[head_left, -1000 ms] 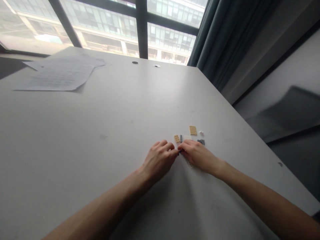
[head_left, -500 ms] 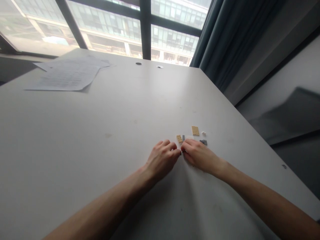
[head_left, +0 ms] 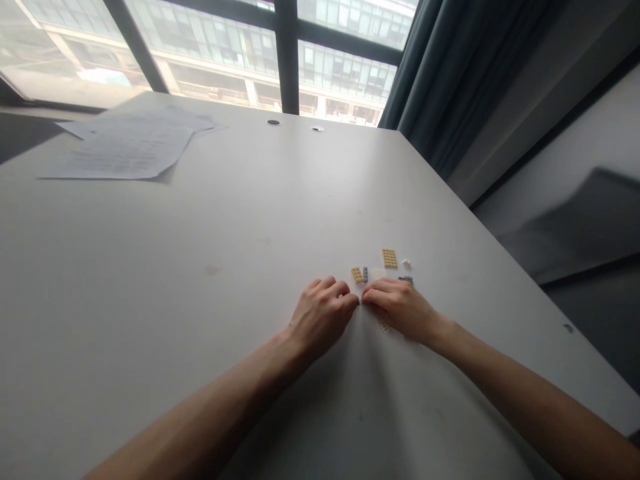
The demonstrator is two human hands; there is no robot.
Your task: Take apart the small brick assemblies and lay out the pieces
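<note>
My left hand (head_left: 324, 312) and my right hand (head_left: 397, 307) meet nearly fingertip to fingertip over the white table. Both are closed in a pinch, with a tiny dark bit between them too small to make out. Just beyond the fingers lie a small tan studded plate (head_left: 357, 275) and a narrow grey piece (head_left: 365, 274). Farther back is a larger tan studded plate (head_left: 389, 259), with a small white piece (head_left: 407, 264) to its right. Dark grey pieces (head_left: 406, 279) show behind my right hand. A pale tan piece (head_left: 384, 325) is partly hidden under that hand.
Printed paper sheets (head_left: 125, 143) lie at the table's far left. Two round cable holes, one dark (head_left: 273, 123) and one white-rimmed (head_left: 317, 129), sit near the back edge. Beyond stand a window and a dark curtain (head_left: 450, 80).
The view has shifted slightly. My right hand has turned a little, uncovering more of the pale tan piece below it and covering more of the dark grey pieces. Both hands remain pinched together.
</note>
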